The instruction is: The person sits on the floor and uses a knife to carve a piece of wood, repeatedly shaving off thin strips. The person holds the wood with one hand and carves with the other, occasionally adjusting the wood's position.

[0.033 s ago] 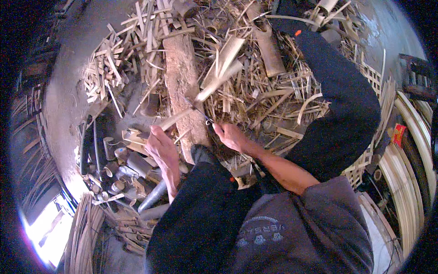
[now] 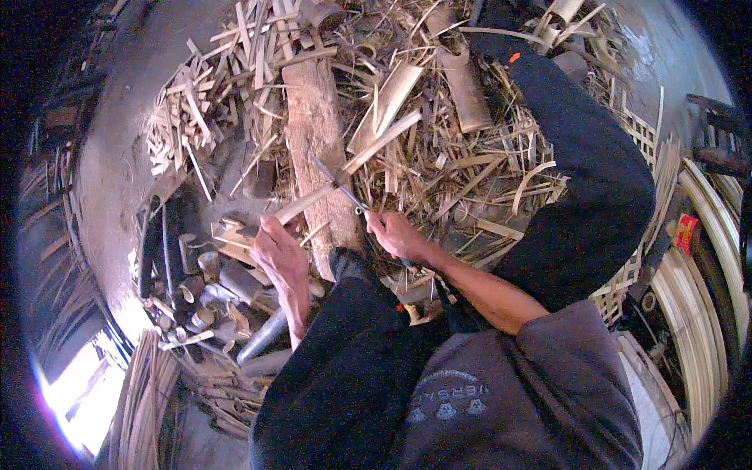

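Note:
My left hand (image 2: 280, 249) is closed around the near end of a flat bamboo strip (image 2: 305, 204), which reaches to the right over a rough wooden log (image 2: 317, 117). In my right hand (image 2: 397, 235) is a knife, its narrow blade (image 2: 337, 184) slanting up and left across the strip above the log. The knife's handle is mostly hidden in the fist. Just beyond the blade, a pale length of bamboo (image 2: 384, 141) slants up to the right; whether it is still joined to the held strip I cannot tell. My foot (image 2: 348, 265) is against the log's near end.
Shavings and split pieces (image 2: 462, 172) lie thick right of the log, with a bamboo tube (image 2: 464, 90) among them. Cut slats (image 2: 184, 117) are heaped at far left. Short bamboo sections (image 2: 235, 278) lie beside my left hand. Long curved strips (image 2: 689, 321) stand at right.
The pale bamboo beyond the blade has dropped slightly and shifted right, and is no longer blurred. The knife blade shows more of its length. Both hands stay nearly in place.

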A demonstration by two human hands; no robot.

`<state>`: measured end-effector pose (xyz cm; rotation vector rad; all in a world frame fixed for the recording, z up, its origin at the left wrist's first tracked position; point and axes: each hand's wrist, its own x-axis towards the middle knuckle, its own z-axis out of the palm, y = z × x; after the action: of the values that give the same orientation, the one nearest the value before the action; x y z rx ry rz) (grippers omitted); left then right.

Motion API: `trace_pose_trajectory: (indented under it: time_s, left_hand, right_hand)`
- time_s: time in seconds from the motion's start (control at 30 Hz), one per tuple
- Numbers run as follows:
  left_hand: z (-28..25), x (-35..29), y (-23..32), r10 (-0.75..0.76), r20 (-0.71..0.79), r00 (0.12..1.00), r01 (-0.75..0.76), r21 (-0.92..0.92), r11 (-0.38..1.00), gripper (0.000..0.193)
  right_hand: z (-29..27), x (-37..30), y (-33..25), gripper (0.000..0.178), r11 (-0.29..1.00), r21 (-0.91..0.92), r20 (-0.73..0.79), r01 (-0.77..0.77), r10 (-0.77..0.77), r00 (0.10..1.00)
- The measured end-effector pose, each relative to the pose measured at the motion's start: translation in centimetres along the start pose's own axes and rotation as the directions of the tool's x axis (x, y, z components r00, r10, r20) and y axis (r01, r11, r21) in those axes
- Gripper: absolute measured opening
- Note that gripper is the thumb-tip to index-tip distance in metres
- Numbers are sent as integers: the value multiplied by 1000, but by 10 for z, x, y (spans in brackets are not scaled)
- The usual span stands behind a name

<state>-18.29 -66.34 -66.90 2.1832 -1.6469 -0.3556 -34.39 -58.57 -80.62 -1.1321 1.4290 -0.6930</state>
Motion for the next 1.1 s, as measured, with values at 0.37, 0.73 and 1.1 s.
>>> trace_pose_trajectory:
  time_s: [0.37,0.73,1.1]
  left_hand:
    - [2,12,-57,98,-128,987,-100,-5,995,48]
    - [10,-7,-37,51,-101,994,-56,-54,997,51]
    - [6,4,-24,32,-48,998,-38,-122,992,46]
  right_hand:
    - [-1,-24,-31,45,998,-23,121,-50,53,991]
    - [-7,-24,-25,44,962,-194,130,192,-168,977]
    - [-14,-8,-10,45,970,-210,-18,123,-130,991]
